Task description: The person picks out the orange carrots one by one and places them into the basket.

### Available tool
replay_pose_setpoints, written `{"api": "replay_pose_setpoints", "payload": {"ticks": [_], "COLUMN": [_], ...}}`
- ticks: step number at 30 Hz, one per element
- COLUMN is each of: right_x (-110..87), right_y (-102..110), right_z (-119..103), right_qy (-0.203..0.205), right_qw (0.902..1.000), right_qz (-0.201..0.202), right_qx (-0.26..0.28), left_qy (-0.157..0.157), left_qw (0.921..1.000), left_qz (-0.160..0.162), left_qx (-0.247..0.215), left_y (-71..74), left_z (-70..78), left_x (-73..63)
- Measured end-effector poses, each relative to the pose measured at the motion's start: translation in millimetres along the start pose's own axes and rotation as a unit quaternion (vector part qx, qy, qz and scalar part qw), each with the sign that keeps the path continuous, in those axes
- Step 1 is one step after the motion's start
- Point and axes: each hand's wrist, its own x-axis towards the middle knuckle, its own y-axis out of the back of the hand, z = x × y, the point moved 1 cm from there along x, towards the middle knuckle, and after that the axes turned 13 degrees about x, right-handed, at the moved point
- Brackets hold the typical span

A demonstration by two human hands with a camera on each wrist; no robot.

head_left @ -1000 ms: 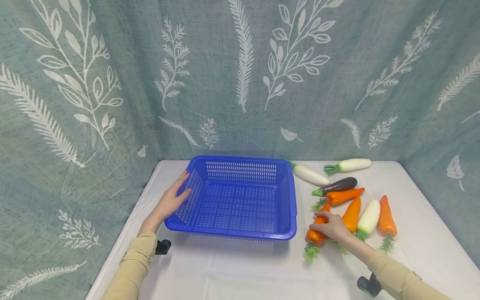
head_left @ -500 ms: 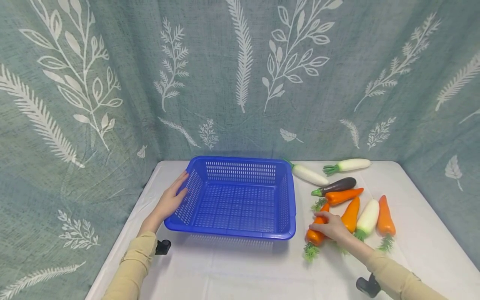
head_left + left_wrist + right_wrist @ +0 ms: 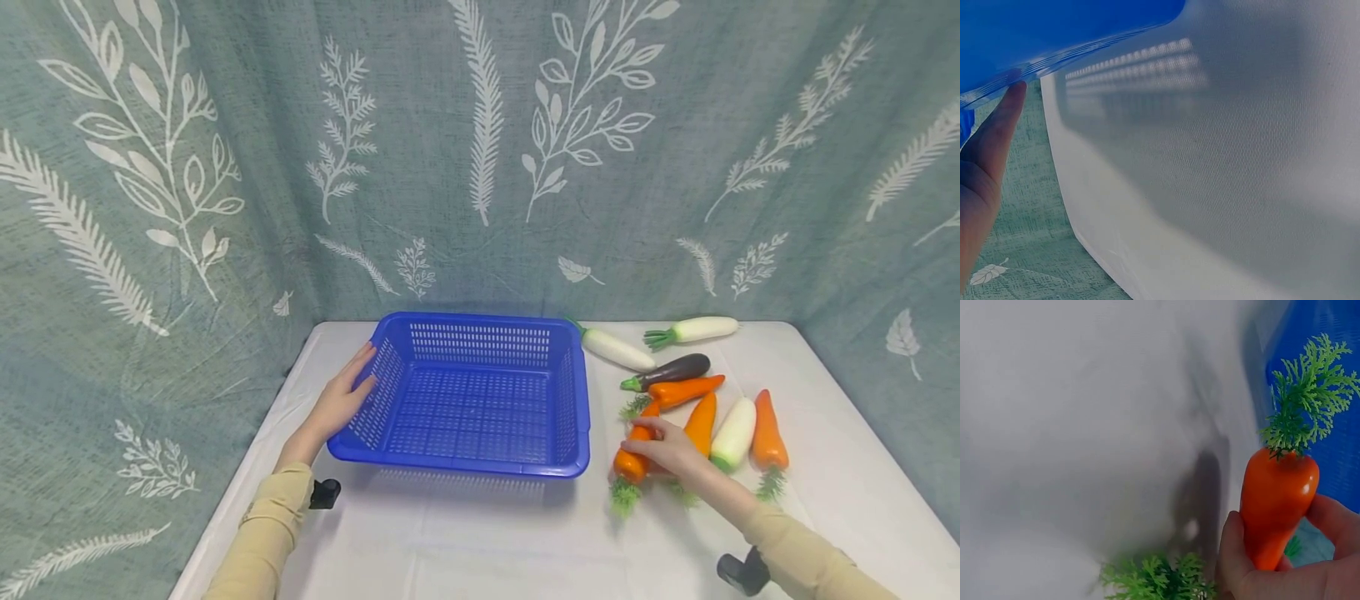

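In the head view my left hand rests on the left rim of a blue plastic basket, its fingers fairly straight. The left wrist view has one straight digit touching the basket's edge. Over on the right, my right hand pinches an orange carrot between thumb and fingers. Its feathery green top points toward the person. Seen from the right wrist, the carrot stands apart from its shadow on the white tabletop. Just beside that hand lies another carrot, partly hidden by it.
Around the right hand lie a white radish, a carrot, another carrot and an eggplant. Farther back are two more white radishes, one by the basket and one near the curtain.
My right hand and the carrot it pinches have shifted slightly, the carrot seeming to rise a little. The left hand stays at the basket rim. The head view has drifted slightly.
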Motion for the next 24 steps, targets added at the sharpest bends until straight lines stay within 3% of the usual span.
{"api": "replay_pose_setpoints", "payload": {"ticks": [24], "right_x": [-7.8], "right_y": [9.7], "right_z": [-34.6], "right_qy": [0.026], "right_qw": [0.9989], "right_qz": [0.001], "right_qx": [0.040], "left_qy": [0.001], "left_qw": [1.0000], "left_qz": [-0.006], "left_qx": [-0.001], "left_y": [0.5], "left_z": [0.1], "left_x": [-0.3]}}
